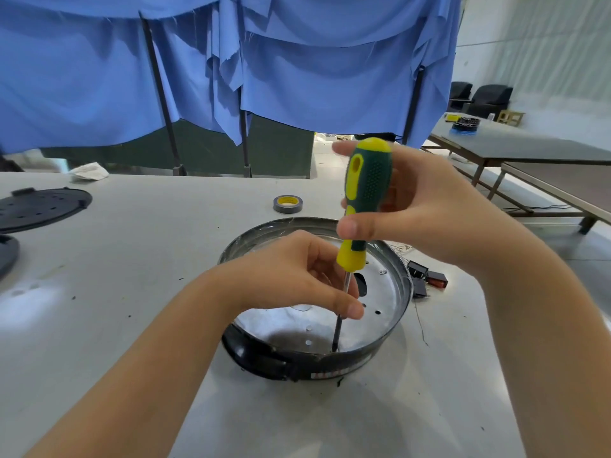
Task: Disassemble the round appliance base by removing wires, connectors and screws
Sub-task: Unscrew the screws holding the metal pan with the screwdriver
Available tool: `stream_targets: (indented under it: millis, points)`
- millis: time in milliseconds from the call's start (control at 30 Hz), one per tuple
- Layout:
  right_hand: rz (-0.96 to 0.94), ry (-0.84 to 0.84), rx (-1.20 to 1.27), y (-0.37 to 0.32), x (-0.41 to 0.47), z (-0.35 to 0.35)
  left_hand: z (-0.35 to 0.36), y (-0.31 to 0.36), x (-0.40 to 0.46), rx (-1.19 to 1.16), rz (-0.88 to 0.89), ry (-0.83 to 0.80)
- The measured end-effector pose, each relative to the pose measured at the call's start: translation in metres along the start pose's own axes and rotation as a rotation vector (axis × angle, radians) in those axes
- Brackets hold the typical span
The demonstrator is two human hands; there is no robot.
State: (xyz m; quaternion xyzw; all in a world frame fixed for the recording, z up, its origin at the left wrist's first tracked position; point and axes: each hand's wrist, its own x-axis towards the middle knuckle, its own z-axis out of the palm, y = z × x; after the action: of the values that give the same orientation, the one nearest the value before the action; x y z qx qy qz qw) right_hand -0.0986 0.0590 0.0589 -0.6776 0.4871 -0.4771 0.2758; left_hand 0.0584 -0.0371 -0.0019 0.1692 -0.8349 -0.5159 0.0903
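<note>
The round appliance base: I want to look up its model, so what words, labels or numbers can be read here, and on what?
None can be read.
round appliance base: a light label strip on its black outer wall carries print, too blurred to read.
tape roll: yellow inner ring, no legible text.
screwdriver: no marking visible on the handle.

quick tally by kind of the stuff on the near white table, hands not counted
Screwdriver: 1
Round appliance base: 1
Tape roll: 1
Black round covers at left: 2
Small black connector parts right of the base: 1 cluster, number unclear
Crumpled white scrap: 1
Total: 7
</note>
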Motion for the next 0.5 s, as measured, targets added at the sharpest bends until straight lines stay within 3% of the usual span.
stream_targets:
  millis: [167, 300, 500]
  points:
    - [0.016, -0.077, 0.145, 0.0, -0.003, -0.002, -0.012, 0.003, -0.01, -0.044, -0.02, -0.131]
    - [0.059, -0.142, 0.187, 0.002, -0.003, -0.002, -0.012, 0.006, -0.01, 0.022, -0.022, -0.076]
    - [0.059, -0.043, -0.157, -0.004, -0.001, 0.002, -0.011, 0.011, -0.012, 0.173, -0.021, 0.044]
